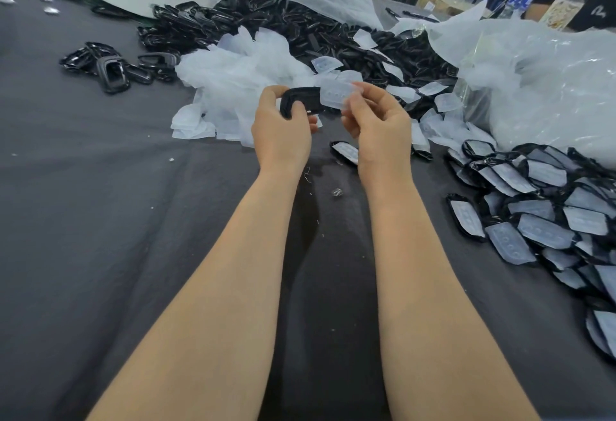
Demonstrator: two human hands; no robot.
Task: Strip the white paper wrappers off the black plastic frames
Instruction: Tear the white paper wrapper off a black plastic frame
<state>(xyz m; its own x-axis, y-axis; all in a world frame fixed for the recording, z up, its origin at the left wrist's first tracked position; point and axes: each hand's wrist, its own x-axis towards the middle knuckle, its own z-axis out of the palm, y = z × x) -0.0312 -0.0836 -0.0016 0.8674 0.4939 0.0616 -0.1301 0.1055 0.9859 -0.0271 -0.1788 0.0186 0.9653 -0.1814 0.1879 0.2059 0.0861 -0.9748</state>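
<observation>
Over grey counter [100, 220]: white paper wrapper [336, 95] nearly off black plastic frame [301, 95].
Grip: left hand [281, 127] on frame, right hand [380, 127] pinching wrapper; stripped heap [266, 20] behind, big wrapped pile [533, 220] to go.

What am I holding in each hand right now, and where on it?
The left hand grips a black frame round its left end. The right hand pinches the white paper wrapper by its right end.

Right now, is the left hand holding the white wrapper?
No, the left hand grips the black frame; the right hand pinches the white wrapper.
</observation>
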